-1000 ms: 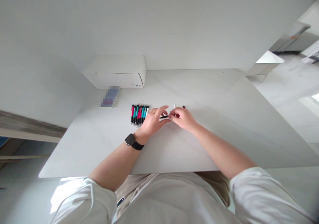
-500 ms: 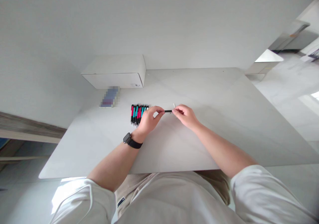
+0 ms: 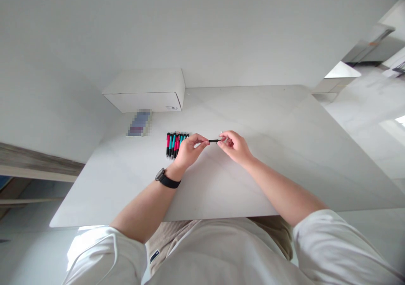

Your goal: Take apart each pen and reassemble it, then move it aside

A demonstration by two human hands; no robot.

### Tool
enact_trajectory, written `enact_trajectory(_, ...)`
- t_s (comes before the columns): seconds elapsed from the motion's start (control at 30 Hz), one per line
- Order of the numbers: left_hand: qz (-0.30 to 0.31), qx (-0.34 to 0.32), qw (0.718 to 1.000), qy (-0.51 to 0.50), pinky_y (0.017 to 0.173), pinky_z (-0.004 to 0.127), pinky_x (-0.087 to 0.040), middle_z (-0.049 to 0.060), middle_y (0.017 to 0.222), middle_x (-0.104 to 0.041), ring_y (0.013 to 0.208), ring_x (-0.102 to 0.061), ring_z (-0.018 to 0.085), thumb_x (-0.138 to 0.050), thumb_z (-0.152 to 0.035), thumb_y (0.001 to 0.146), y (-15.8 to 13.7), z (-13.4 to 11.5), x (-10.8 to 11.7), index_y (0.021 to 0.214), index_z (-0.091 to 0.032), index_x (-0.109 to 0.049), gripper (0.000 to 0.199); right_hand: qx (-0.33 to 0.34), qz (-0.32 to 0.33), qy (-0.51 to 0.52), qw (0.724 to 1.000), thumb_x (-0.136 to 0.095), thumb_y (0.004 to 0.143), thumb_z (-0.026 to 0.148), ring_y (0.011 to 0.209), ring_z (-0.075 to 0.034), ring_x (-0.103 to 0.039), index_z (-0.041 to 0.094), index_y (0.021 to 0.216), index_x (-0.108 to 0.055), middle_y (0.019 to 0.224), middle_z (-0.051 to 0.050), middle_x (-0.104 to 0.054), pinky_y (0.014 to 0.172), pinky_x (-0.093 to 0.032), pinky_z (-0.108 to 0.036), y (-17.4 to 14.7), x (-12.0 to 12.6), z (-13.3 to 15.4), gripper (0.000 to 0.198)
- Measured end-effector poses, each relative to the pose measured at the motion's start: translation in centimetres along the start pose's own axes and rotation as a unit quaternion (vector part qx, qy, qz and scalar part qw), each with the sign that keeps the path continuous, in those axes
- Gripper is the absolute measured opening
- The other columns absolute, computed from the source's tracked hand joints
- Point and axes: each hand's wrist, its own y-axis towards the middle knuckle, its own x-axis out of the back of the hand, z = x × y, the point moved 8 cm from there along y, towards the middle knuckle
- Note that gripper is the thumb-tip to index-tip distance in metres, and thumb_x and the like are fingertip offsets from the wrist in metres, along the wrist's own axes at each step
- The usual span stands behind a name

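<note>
Behind everything, a broad, plain, pale-grey wall (image 3: 240, 31). Below it, a wide, faintly veined white tabletop (image 3: 272, 116). At the near side, loose off-white sleeves (image 3: 329, 238) ending around the elbows, with bare forearms beyond. Against the wall at the far left of the tabletop, a long white box (image 3: 142, 102) with small dark print near the lower right of its front. Over the middle of the tabletop, the left hand (image 3: 190, 150) and, facing it, the right hand (image 3: 236, 147). Just in front of the box, a flat blue-and-purple rectangular item (image 3: 139, 123), too pixelated to identify. Just beside the left hand, a tight side-by-side row of red-and-black and teal-and-black pens (image 3: 172, 145), tips toward the near edge, right end partly covered by that hand. Around the left wrist, a black watch (image 3: 169, 180). In the gap between the hands, a slim black rod-shaped piece (image 3: 213, 141), roughly crosswise: pinched at one end by left thumb and forefinger; at the other end, right thumb and fingers slightly parted, contact impossible to tell. Just beyond the right fingertips, a tiny white bit (image 3: 221, 131), mostly hidden.
</note>
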Motion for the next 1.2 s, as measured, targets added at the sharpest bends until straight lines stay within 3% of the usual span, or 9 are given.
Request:
enact_trajectory(0.2, 0.004, -0.007, 1.0, 0.019, 0.09, 0.037, -0.059, 0.007, 0.099, -0.078, 0.096, -0.074, 0.023, -0.075, -0.041, 0.092, -0.1, -0.1, -0.1, 0.098, -0.022, -0.073, 0.02, 0.002, 0.017, -0.024, 1.0, -0.054, 0.103, 0.045, 0.071, -0.017, -0.059, 0.024, 0.091, -0.068, 0.084, -0.003, -0.068, 0.067, -0.046, -0.03, 0.1, -0.1, 0.4, 0.028)
enact_trajectory(0.27, 0.002, -0.008, 1.0, 0.024, 0.09, 0.038, -0.059, 0.007, 0.098, -0.078, 0.095, -0.074, 0.023, -0.075, -0.042, 0.092, -0.1, -0.1, -0.1, 0.098, -0.022, -0.073, 0.021, 0.01, 0.025, -0.008, 1.0, -0.06, 0.099, 0.044, 0.071, -0.016, -0.059, 0.025, 0.101, -0.068, 0.093, -0.004, -0.07, 0.068, -0.047, -0.029, 0.0, -0.2, 0.6, 0.021)
enact_trajectory(0.37, 0.001, -0.011, 1.0, 0.026, 0.089, 0.037, -0.059, 0.007, 0.098, -0.078, 0.095, -0.074, 0.023, -0.075, -0.043, 0.092, -0.1, -0.1, -0.1, 0.098, -0.022, -0.073, 0.021, -0.009, 0.038, 0.012, 0.999, -0.062, 0.098, 0.045, 0.07, -0.015, -0.06, 0.026, 0.119, -0.065, 0.106, -0.004, -0.073, 0.067, -0.048, -0.029, -0.1, -0.4, 0.2, 0.029)
enact_trajectory(0.53, -0.002, -0.017, 0.999, 0.035, 0.087, 0.037, -0.059, 0.007, 0.097, -0.078, 0.094, -0.074, 0.022, -0.075, -0.042, 0.092, -0.1, 0.0, -0.1, 0.096, -0.023, -0.074, 0.02, -0.022, 0.072, -0.029, 0.997, -0.052, 0.103, 0.048, 0.066, -0.016, -0.059, 0.025, 0.095, -0.068, 0.082, -0.002, -0.071, 0.065, -0.044, -0.029, -0.1, -1.2, -0.3, 0.029)
enact_trajectory(0.63, -0.004, -0.019, 0.999, 0.038, 0.085, 0.036, -0.059, 0.007, 0.096, -0.078, 0.092, -0.074, 0.022, -0.075, -0.042, 0.092, -0.1, 0.0, -0.1, 0.096, -0.023, -0.074, 0.02, -0.014, 0.059, -0.008, 0.998, -0.062, 0.097, 0.046, 0.068, -0.016, -0.061, 0.025, 0.109, -0.066, 0.094, -0.003, -0.073, 0.069, -0.047, -0.03, -0.1, -1.1, -0.1, 0.024)
enact_trajectory(0.73, -0.002, -0.02, 0.999, 0.036, 0.085, 0.036, -0.059, 0.006, 0.096, -0.078, 0.092, -0.074, 0.022, -0.075, -0.042, 0.092, -0.1, 0.0, -0.2, 0.096, -0.023, -0.074, 0.019, -0.026, 0.069, 0.008, 0.997, -0.066, 0.095, 0.048, 0.067, -0.015, -0.061, 0.027, 0.124, -0.062, 0.1, -0.003, -0.074, 0.068, -0.048, -0.029, -0.3, -1.2, -0.2, 0.036)
enact_trajectory(0.87, 0.0, -0.018, 0.999, 0.036, 0.085, 0.036, -0.058, 0.006, 0.096, -0.078, 0.092, -0.074, 0.022, -0.075, -0.042, 0.092, -0.2, -0.1, -0.3, 0.096, -0.023, -0.074, 0.019, -0.036, 0.099, -0.024, 0.994, -0.048, 0.105, 0.051, 0.064, -0.015, -0.06, 0.024, 0.097, -0.068, 0.081, -0.001, -0.072, 0.063, -0.041, -0.028, -0.4, -1.5, -0.3, 0.034)
enact_trajectory(1.2, -0.001, 0.0, 1.0, 0.005, 0.086, 0.036, -0.058, 0.007, 0.097, -0.078, 0.092, -0.074, 0.022, -0.074, -0.043, 0.092, -0.1, 0.4, -0.5, 0.097, -0.022, -0.072, 0.021, 0.028, 0.008, -0.047, 0.999, -0.058, 0.099, 0.037, 0.07, -0.018, -0.06, 0.027, 0.104, -0.067, 0.093, -0.004, -0.071, 0.072, -0.049, -0.032, -0.2, -0.3, 1.1, 0.015)
